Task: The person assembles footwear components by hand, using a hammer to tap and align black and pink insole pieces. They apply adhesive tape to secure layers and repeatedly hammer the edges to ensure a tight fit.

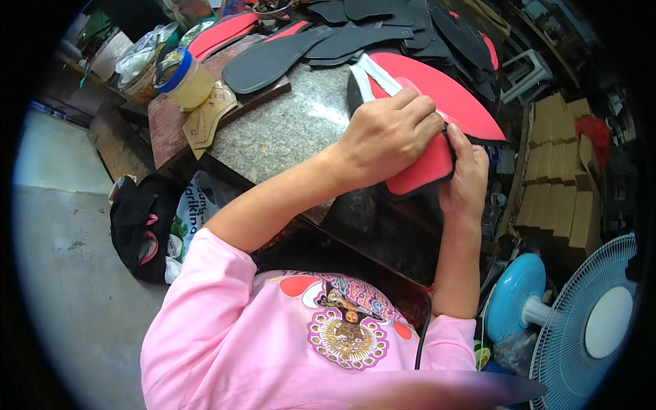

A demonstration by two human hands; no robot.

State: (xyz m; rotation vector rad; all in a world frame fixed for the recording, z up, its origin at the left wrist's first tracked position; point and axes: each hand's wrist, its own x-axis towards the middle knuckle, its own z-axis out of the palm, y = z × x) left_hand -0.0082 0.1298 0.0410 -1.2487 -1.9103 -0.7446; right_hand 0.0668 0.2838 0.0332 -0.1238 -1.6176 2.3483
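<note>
A red shoe insole with a black edge [420, 174] lies at the near edge of a speckled stone slab [287, 130]. My left hand [389, 137] presses flat on top of it, fingers closed over the red surface. From the side, my right hand [467, 179] grips its end, thumb on the red face. Just beyond lies a larger red piece [444, 89] with a white strip [376, 74] across it.
Several black insoles [273, 60] and red ones [222, 33] are piled at the slab's far side. A jar with a blue lid [183, 80] stands beside a tan cardboard pattern [208, 116]. At the right are stacked cardboard boxes [557, 178] and a blue fan [581, 328]; a black bag [140, 229] sits on the floor.
</note>
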